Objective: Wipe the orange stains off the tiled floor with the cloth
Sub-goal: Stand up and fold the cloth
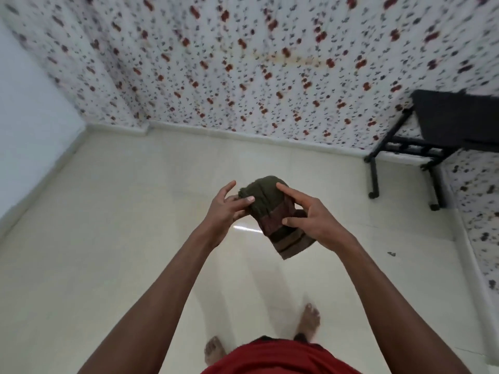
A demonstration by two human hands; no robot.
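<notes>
The cloth [270, 211] is held bunched above the tiled floor [135, 265], pinched in the grip of the left hand [226, 209] and right hand [310, 217]. Wiping is not begun; no orange stains can be made out, so they must be located next.

The black metal-framed stand [432, 136] runs off the right edge, so its full shape cannot be told; the floral wall covering [243, 63] is smeared by motion blur; the left hand [224, 209] hides part of the cloth [267, 209], and its far fingers are behind the fabric; a small dark speck [391, 254] on the floor is too small to identify.
</notes>
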